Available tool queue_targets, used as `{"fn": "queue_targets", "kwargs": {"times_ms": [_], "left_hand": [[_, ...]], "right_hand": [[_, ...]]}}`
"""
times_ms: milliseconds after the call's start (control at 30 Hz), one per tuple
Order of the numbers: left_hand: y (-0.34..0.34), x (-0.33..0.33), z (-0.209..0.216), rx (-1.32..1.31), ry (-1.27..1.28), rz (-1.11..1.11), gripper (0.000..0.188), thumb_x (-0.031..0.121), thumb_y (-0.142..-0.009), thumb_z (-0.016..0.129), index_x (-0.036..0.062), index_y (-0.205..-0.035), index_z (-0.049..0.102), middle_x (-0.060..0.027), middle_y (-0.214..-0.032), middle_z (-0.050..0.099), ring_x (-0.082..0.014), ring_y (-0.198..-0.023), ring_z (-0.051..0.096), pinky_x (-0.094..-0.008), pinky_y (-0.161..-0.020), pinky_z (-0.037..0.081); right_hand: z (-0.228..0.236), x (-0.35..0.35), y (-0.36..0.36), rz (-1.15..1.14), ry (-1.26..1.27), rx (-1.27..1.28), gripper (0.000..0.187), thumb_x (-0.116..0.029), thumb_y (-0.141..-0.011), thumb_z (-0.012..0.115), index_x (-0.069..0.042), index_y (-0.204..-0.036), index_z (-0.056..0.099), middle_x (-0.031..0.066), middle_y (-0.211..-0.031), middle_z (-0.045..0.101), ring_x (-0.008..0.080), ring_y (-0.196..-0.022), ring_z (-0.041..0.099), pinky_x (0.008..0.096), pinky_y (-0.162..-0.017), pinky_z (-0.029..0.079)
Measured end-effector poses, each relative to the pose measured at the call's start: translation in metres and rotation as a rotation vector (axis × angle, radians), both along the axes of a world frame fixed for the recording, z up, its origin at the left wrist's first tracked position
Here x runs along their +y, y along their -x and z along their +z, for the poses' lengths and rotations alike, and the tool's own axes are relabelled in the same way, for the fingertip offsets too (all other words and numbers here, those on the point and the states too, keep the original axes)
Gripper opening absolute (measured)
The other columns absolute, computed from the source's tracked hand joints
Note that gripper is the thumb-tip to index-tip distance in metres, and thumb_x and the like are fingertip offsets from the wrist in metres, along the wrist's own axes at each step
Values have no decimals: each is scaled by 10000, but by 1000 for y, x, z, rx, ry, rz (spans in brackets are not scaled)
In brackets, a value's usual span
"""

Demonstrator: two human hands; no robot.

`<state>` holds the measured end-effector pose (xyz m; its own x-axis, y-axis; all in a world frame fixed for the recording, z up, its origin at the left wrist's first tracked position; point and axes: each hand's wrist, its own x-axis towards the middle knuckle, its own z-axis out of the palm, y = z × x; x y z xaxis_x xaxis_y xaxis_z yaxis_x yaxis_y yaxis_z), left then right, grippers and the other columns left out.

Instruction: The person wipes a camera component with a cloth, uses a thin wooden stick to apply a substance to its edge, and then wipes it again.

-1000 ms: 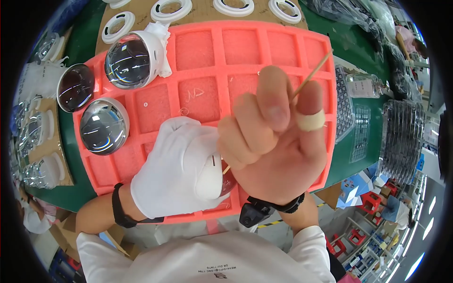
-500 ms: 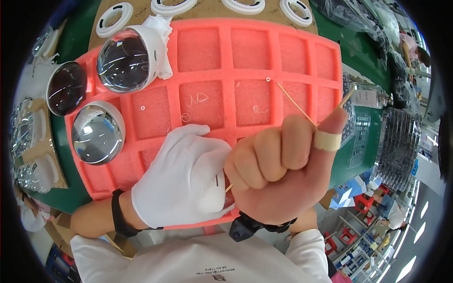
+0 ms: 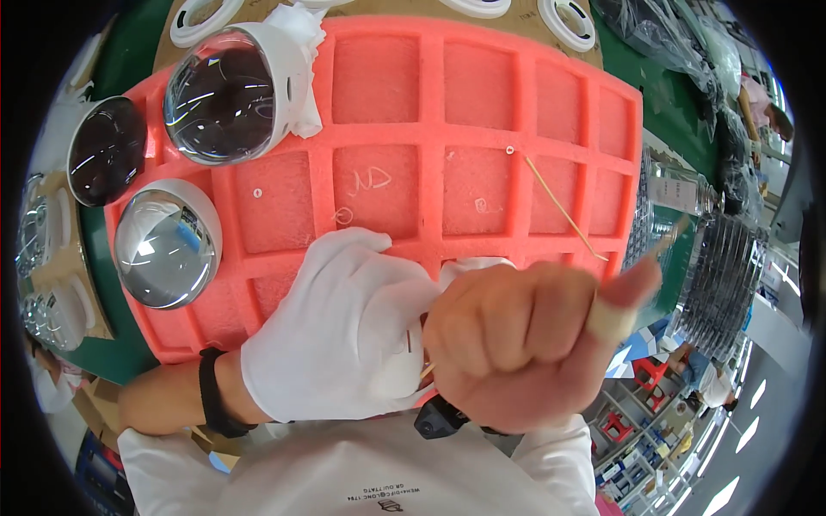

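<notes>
My left hand [image 3: 344, 327], in a white glove, is closed around a white round housing [image 3: 473, 265], mostly hidden by my two hands. A narrow slot shows in its wall beside the glove. My right hand [image 3: 525, 344], bare and blurred, is a fist in front of the housing, a pale bandage round its thumb. A thin wooden stick [image 3: 673, 234] runs through the fist, its blurred end rising past the thumb. Another wooden stick [image 3: 559, 202] lies across the pink foam tray [image 3: 430, 133]. A small white ring [image 3: 509, 150] lies near it.
At left in the tray sit a dark dome in a white housing [image 3: 280, 95] wrapped with white tissue, a second dark dome [image 3: 107, 150] and a clear dome [image 3: 163, 245]. White rings [image 3: 568, 24] lie on cardboard beyond. Clear plastic trays [image 3: 718, 275] are stacked at right, near a glass bottle [image 3: 680, 191].
My right hand has moved slightly right and down with its stick, and more of the white housing shows behind it. My left hand keeps its grip. The view has shifted a little.
</notes>
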<state>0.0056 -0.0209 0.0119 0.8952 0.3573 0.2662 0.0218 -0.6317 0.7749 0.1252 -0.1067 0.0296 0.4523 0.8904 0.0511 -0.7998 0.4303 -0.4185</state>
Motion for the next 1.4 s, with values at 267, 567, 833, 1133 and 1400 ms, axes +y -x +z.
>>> {"fn": "queue_targets", "kwargs": {"times_ms": [267,567,833,1133,1400], "left_hand": [[-2,-2,-2,-36,-48,35,376,26,-659,691,16,-1009,553,-122,-989,559,-322,-818,542,-516,-854,507],[2,-2,2,41,34,17,334,70,-688,700,84,-962,509,-113,-1009,547,-330,-828,529,-524,-859,494],[-3,-6,-7,-65,-63,52,384,-19,-659,674,16,-1005,511,-137,-946,543,-335,-758,499,-503,-763,475],[2,-5,-4,-54,-50,25,384,1,-666,669,0,-1024,530,-141,-990,539,-336,-775,504,-517,-798,481],[1,-2,-1,1,4,12,426,98,-678,726,22,-1067,569,-116,-970,520,-315,-794,497,-492,-823,456]], "right_hand": [[-13,5,-5,-123,-212,24,635,-597,-1073,195,-138,-643,280,-14,-490,297,106,-398,213,261,-347,166],[12,-5,2,-81,142,-410,404,-271,-1044,460,1,-745,439,-6,-481,361,169,-353,281,317,-364,232],[10,9,4,-262,61,-161,540,-480,-1056,289,-104,-674,353,-28,-454,274,105,-342,192,277,-328,166],[13,5,8,-221,101,-332,683,-614,-1064,208,-130,-591,293,-30,-475,273,94,-368,198,253,-328,165],[15,4,-14,35,150,-577,528,-491,-972,358,-90,-636,432,-1,-563,365,150,-477,315,289,-421,243]]}}
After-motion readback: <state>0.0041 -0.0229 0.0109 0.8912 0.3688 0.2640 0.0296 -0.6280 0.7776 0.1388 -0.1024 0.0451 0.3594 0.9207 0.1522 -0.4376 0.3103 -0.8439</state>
